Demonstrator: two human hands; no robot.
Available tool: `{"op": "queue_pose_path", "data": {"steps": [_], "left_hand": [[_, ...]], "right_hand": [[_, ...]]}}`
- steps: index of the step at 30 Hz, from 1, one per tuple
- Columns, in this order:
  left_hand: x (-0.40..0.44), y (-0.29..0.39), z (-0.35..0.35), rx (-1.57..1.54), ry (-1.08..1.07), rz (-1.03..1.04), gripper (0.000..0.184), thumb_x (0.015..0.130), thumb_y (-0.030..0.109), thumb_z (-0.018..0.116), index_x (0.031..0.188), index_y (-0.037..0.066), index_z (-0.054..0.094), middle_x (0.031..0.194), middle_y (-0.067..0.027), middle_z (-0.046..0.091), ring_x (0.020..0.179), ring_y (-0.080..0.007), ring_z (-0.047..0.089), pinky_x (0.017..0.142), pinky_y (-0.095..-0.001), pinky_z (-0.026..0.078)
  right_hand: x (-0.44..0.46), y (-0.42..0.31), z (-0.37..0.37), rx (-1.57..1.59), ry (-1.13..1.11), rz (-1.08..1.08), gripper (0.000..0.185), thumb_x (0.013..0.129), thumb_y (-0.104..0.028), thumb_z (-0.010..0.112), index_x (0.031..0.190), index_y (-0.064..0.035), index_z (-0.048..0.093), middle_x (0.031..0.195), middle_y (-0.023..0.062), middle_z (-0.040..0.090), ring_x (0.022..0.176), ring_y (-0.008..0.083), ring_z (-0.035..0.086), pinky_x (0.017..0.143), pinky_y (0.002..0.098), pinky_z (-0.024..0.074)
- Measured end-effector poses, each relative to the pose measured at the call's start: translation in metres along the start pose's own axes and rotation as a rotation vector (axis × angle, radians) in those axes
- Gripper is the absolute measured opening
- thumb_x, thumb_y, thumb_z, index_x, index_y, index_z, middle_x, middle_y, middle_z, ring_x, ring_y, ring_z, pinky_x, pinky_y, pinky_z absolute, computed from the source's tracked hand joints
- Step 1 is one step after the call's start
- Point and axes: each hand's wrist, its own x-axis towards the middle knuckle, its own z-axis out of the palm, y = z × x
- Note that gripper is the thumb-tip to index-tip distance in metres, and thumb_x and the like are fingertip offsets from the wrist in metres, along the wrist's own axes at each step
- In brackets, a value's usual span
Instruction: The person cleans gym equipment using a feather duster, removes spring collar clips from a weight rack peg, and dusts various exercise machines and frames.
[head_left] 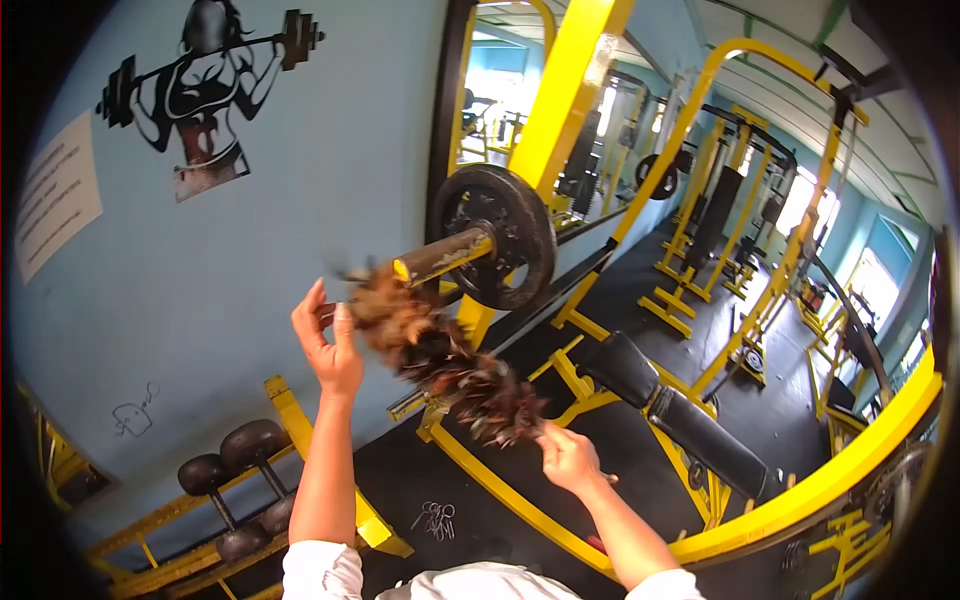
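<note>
A brown feather duster (460, 375) slants across the middle of the view, its feathers a little blurred. My right hand (572, 458) is closed around its handle, and a short end of the handle sticks out past the fist. The duster's upper feathers lie against or just in front of the tip of a worn yellow-and-dark bar (445, 255); I cannot tell if they touch. A black weight plate (510, 235) sits on that bar. Beside the upper feathers, my left hand (330, 345) is raised with thumb and fingers apart, holding nothing.
Dumbbells (240, 460) rest on a yellow rack (150, 575) at lower left. A yellow frame (800, 510) curves around the lower right, near a black padded bench (690, 420). A mirror (495, 100) hangs on the blue wall (270, 270). More gym machines (730, 210) stand farther back.
</note>
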Motion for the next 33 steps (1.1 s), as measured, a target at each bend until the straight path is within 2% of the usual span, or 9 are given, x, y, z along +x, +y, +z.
{"op": "queue_pose_path", "data": {"steps": [3,9,13,17,21,23,29,31,33], "left_hand": [[-0.006,0.0,-0.006,0.087,-0.115,-0.06,0.039,0.085,0.017,0.061,0.121,0.008,0.052,0.108,-0.0071,0.049,0.092,-0.0165,0.05,0.08,-0.0294,0.042],[-0.027,0.002,0.002,0.055,-0.21,-0.074,0.039,0.087,0.015,0.059,0.124,0.009,0.051,0.105,-0.0063,0.049,0.092,-0.0141,0.05,0.08,-0.0285,0.043],[-0.049,-0.02,0.009,0.08,-0.262,-0.217,0.04,0.084,0.02,0.063,0.121,0.009,0.052,0.101,-0.0056,0.051,0.089,-0.0155,0.05,0.078,-0.0305,0.042],[-0.087,-0.04,0.02,0.117,-0.447,-0.404,0.043,0.082,0.026,0.065,0.12,0.012,0.052,0.101,-0.0076,0.052,0.09,-0.0194,0.051,0.079,-0.0342,0.043],[-0.133,-0.049,0.025,0.107,-0.593,-0.531,0.049,0.081,0.032,0.063,0.121,0.007,0.05,0.104,-0.0174,0.054,0.096,-0.0316,0.053,0.086,-0.0407,0.043],[-0.158,-0.058,0.025,0.153,-0.727,-0.674,0.055,0.081,0.034,0.063,0.126,0.008,0.046,0.119,-0.0207,0.051,0.113,-0.0353,0.048,0.096,-0.042,0.039],[-0.209,-0.06,0.006,0.226,-0.838,-0.923,0.06,0.081,0.035,0.063,0.131,0.008,0.043,0.128,-0.0213,0.046,0.12,-0.0362,0.044,0.099,-0.042,0.037],[-0.22,-0.063,-0.003,0.267,-0.828,-0.967,0.06,0.081,0.034,0.063,0.131,0.008,0.043,0.128,-0.021,0.046,0.12,-0.0359,0.045,0.099,-0.0416,0.038],[-0.236,-0.066,-0.012,0.312,-0.815,-1.064,0.061,0.08,0.034,0.064,0.132,0.008,0.042,0.127,-0.0207,0.047,0.119,-0.0358,0.045,0.099,-0.0414,0.038]], "right_hand": [[0.021,0.003,-0.008,0.028,0.079,0.233,0.019,0.084,-0.008,0.054,0.101,-0.0031,0.061,0.081,0.0212,0.063,0.078,0.0387,0.062,0.063,0.0414,0.0502],[0.025,0.018,0.011,0.099,0.113,0.137,0.024,0.086,-0.01,0.051,0.108,-0.0045,0.058,0.088,0.0213,0.063,0.082,0.0411,0.06,0.067,0.044,0.05],[0.003,0.015,0.027,-0.191,-0.334,0.45,0.026,0.088,-0.016,0.052,0.111,-0.0039,0.058,0.093,0.0235,0.063,0.085,0.041,0.061,0.066,0.0449,0.0502],[-0.014,0.065,0.062,-0.094,-0.067,0.384,0.031,0.089,-0.022,0.05,0.116,-0.009,0.057,0.088,0.0221,0.064,0.083,0.0417,0.061,0.07,0.0487,0.0486],[0.013,0.068,0.065,-0.375,-0.376,0.324,0.029,0.087,-0.017,0.05,0.114,-0.0074,0.057,0.086,0.0221,0.064,0.078,0.0416,0.061,0.065,0.0486,0.0486],[0.014,0.089,0.08,-0.29,-0.112,0.311,0.025,0.088,-0.018,0.05,0.11,-0.0092,0.058,0.084,0.0222,0.064,0.078,0.0416,0.061,0.066,0.0497,0.0479],[0.02,0.089,0.114,-0.343,-0.502,0.332,0.024,0.088,-0.016,0.051,0.11,-0.0111,0.058,0.085,0.0237,0.063,0.08,0.0435,0.06,0.066,0.0499,0.0479],[0.009,0.098,0.139,-0.156,-0.211,0.35,0.023,0.088,-0.018,0.052,0.108,-0.0109,0.058,0.085,0.0251,0.062,0.081,0.0445,0.059,0.069,0.0509,0.0474],[0.006,0.107,0.156,-0.238,-0.539,0.389,0.024,0.088,-0.018,0.051,0.109,-0.0083,0.057,0.085,0.0259,0.062,0.081,0.0455,0.058,0.069,0.0514,0.0467]]}}
